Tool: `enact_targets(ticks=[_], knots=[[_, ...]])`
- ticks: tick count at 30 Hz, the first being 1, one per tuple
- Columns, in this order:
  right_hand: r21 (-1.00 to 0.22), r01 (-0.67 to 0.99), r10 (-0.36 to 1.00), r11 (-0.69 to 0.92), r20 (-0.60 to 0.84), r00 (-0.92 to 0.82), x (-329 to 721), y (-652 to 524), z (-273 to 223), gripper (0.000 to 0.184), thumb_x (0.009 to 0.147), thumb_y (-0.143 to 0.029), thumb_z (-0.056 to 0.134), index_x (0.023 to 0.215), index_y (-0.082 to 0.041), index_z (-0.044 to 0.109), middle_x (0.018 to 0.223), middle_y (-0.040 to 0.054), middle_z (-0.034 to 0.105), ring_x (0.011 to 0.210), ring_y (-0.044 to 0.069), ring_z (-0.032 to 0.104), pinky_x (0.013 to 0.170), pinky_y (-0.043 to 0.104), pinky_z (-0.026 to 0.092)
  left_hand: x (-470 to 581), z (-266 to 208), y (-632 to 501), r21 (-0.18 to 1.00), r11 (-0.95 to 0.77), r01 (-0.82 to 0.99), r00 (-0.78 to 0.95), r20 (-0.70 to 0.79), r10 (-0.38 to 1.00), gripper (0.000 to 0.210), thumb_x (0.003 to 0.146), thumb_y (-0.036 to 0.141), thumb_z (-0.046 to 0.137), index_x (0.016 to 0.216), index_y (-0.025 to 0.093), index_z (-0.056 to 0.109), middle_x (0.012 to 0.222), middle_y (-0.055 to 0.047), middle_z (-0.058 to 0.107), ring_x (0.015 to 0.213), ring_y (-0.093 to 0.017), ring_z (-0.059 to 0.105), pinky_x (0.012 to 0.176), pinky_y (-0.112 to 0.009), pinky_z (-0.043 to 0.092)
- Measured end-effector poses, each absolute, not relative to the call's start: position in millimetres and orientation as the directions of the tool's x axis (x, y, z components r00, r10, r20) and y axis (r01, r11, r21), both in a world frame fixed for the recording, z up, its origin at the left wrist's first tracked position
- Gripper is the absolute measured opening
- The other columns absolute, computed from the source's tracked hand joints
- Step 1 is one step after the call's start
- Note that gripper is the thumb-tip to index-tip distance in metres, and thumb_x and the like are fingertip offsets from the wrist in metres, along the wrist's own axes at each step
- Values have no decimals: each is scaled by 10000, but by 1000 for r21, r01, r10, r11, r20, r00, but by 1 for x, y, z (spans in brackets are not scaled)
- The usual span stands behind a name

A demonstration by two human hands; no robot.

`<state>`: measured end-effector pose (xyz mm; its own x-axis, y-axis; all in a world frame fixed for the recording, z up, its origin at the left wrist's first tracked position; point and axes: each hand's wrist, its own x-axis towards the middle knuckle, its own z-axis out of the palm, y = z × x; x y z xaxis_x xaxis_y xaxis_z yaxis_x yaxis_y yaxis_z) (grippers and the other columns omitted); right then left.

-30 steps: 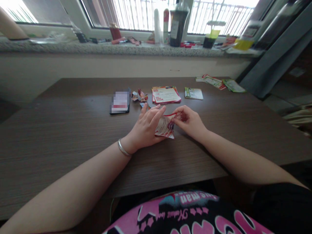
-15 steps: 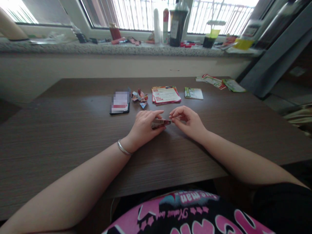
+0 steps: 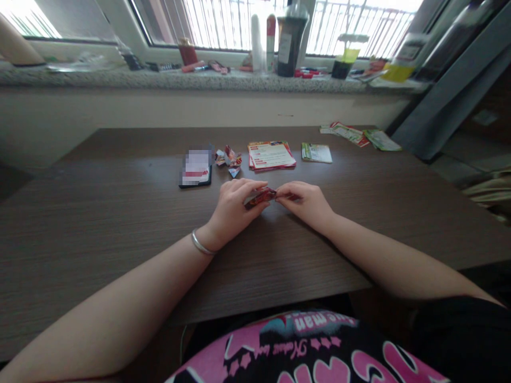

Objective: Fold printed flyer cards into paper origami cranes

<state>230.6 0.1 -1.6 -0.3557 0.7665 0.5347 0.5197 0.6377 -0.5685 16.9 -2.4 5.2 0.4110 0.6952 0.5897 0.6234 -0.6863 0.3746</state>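
Left end of folded card (image 3: 260, 198) hidden within clasping left hand (image 3: 233, 201), print illegible, right tip pinched by right hand (image 3: 306, 202), visible strip narrow, dark red, held nearside of card stack (image 3: 272, 155)

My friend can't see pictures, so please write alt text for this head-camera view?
A person's left hand holds a folded reddish paper over a brown table, the right hand pinching its end. Beyond lie a blurred phone-like device, small crumpled papers and stacks of printed cards, below a cluttered windowsill.
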Motion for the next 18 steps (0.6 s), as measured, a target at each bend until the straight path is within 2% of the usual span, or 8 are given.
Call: enact_targets(ticks=[5, 7, 10, 12, 18], knots=[[-489, 459, 659, 742, 658, -365, 229, -6, 5, 84, 859, -166, 609, 833, -209, 676, 889, 35, 726, 827, 143, 671, 712, 272, 572, 17, 5, -1, 412, -738, 535, 439, 610, 660, 339, 820, 312, 682, 1124, 172, 629, 1010, -75, 688, 945, -215, 622, 879, -371, 464], [-462, 425, 618, 778, 682, -391, 229, -10, 9, 81, 864, -161, 599, 844, -205, 665, 909, 41, 723, 839, 137, 668, 713, 261, 570, 16, 6, -1, 407, -762, 504, 463, 618, 636, 333, 816, 328, 684, 1106, 172, 633, 1053, -83, 696, 996, -223, 628, 921, -387, 458], [-410, 432, 582, 803, 693, -425, 230, -13, 13, 74, 883, -189, 592, 870, -209, 662, 946, 50, 724, 870, 141, 669, 761, 281, 565, 16, 8, -3, 392, -772, 500, 501, 597, 627, 347, 819, 348, 677, 1124, 194, 618, 1132, -77, 693, 1097, -233, 619, 1065, -453, 362], [-374, 447, 564, 812, 699, -440, 231, -13, 13, 77, 896, -215, 592, 883, -217, 668, 956, 49, 730, 896, 150, 674, 816, 305, 556, 15, 9, -4, 390, -763, 516, 513, 572, 640, 328, 829, 350, 667, 1120, 209, 613, 1130, -63, 696, 1095, -224, 624, 1127, -487, 279], [-311, 503, 562, 806, 669, -486, 233, -10, 11, 122, 931, -259, 551, 885, -245, 663, 954, 34, 726, 903, 166, 659, 845, 341, 534, 18, 12, -7, 407, -754, 515, 509, 563, 651, 216, 838, 307, 649, 1034, 216, 626, 1006, -26, 717, 979, -191, 652, 1160, -503, 221]])
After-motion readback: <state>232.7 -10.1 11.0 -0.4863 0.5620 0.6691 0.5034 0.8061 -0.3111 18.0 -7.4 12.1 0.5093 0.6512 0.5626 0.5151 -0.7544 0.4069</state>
